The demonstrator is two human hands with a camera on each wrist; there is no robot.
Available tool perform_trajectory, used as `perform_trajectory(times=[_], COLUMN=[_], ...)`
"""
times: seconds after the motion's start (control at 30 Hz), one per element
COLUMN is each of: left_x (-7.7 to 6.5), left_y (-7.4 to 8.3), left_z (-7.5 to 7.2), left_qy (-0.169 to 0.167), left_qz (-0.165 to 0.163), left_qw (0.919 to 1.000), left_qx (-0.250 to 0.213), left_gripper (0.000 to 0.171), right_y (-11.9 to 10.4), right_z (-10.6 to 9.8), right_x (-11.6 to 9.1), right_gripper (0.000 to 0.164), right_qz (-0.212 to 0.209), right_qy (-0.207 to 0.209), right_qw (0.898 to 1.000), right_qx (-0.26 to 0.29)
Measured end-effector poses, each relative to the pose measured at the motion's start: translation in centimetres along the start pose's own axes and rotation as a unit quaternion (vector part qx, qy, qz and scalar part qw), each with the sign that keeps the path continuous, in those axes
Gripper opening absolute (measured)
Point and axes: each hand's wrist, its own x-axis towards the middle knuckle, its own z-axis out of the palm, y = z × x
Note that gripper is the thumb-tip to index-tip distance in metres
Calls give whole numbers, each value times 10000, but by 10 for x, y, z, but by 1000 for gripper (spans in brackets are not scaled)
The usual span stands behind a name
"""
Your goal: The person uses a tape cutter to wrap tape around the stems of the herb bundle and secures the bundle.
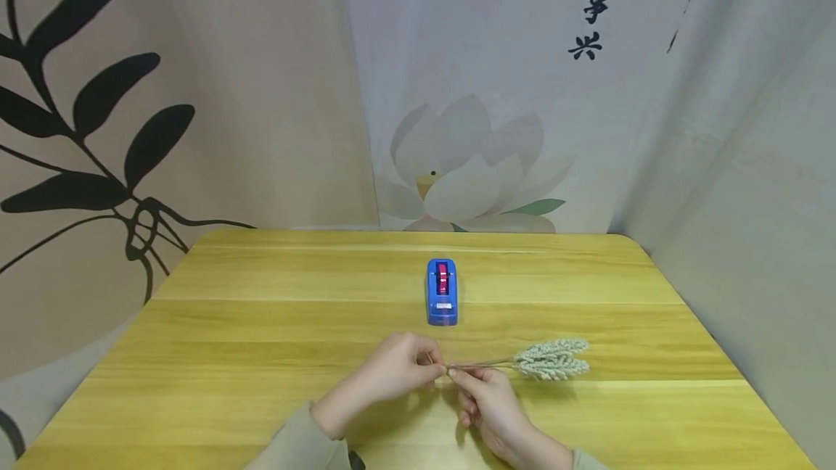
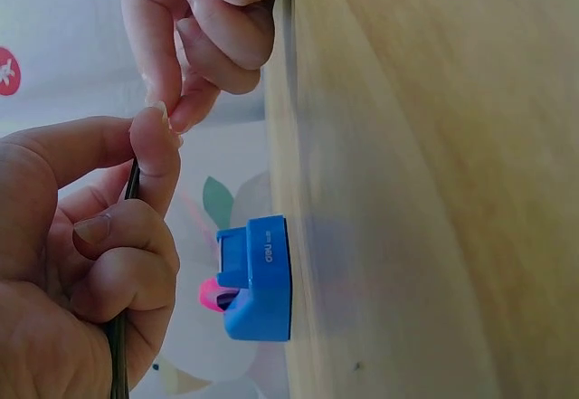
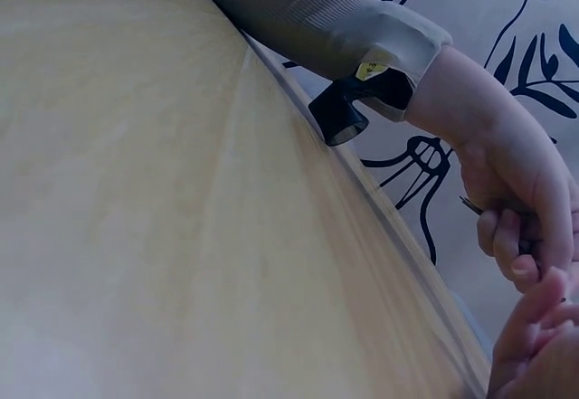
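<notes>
Looking down across a wide yellow wood-grain tabletop (image 1: 261, 325) at a slim bundle of pale green, wheat-like sprigs (image 1: 545, 363) on thin stems (image 1: 501, 363), held sideways above it with heads pointing right. Probably very light, springy in the stems, brittle and apt to shed at the heads; best taken low on the stems. Showing next a bare left hand (image 1: 401, 367), with thumb and fingers curled round the stem ends, and a bare right hand (image 1: 493, 408), with thumb and forefinger pinching the stems just beside those fingertips. Ending farther back with a blue plastic tape dispenser (image 1: 442, 317) and, set inside, a small pink-red roll (image 1: 442, 278)
</notes>
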Motion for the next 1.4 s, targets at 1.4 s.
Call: perform_trajectory(times=[1.4], left_x=[1], left_y=[-1], left_z=[1], left_qy=[-105], left_qz=[58], left_qw=[9999], left_qx=[108], left_gripper=[8], right_y=[1], right_z=[-2], right_x=[0], right_gripper=[7], right_qz=[-3], right_qy=[-188], right_qw=[9968], right_qx=[771])
